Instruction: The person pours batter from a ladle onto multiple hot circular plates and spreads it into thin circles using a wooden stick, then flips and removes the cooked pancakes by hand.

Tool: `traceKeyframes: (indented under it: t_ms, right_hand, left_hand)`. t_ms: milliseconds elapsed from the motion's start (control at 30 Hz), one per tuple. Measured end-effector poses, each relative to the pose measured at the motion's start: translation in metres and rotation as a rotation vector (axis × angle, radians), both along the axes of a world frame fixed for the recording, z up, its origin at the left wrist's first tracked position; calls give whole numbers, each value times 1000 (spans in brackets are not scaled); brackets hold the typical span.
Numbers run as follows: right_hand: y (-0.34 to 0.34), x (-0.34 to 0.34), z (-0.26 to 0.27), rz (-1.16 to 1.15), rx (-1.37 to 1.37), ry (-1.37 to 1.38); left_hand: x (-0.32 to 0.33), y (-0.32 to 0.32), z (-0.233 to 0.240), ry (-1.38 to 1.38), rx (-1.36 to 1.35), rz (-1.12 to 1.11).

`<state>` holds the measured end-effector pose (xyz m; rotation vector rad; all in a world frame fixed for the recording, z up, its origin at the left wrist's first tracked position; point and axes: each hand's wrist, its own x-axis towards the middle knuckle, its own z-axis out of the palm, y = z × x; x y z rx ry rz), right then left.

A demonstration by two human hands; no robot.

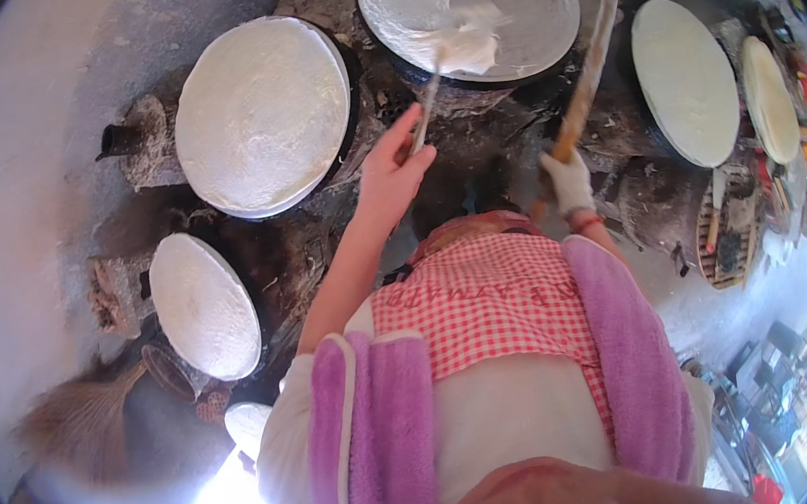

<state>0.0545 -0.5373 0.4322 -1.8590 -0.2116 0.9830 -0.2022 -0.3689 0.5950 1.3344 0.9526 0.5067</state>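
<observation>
My bare left hand [393, 166] grips the handle of a thin scraper or spreader [430, 101]. Its far end is blurred against a ruffled heap of pale batter [472, 43] on the round griddle [534, 24] at the top. Batter coats the left and upper parts of that griddle, while a grey patch shows bare. A white glove covers my right hand [570, 182], which is closed around a long wooden stick [590, 78]. The stick slants up to the right, past the griddle's right side. A red-checked apron [484, 295] covers my front.
Round griddles with pale sheets stand at left [262, 118], lower left [205, 306] and right [685, 81]. Further right are another pale round [770, 100] and a woven tray [730, 234] holding tools. A straw broom [87, 412] leans at lower left; a stove pipe [118, 141] juts out above.
</observation>
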Motion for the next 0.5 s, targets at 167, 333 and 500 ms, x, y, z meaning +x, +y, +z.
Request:
traceKeyframes:
  t_ms: [167, 333, 500]
  right_hand:
    - [155, -93, 97, 226, 374, 366]
    - [202, -152, 78, 243, 355, 611]
    - [104, -140, 76, 78, 169, 517]
  left_hand:
    - [-46, -2, 47, -341, -214, 326]
    - [-119, -3, 20, -411, -264, 533]
    - [-177, -32, 0, -427, -381, 708]
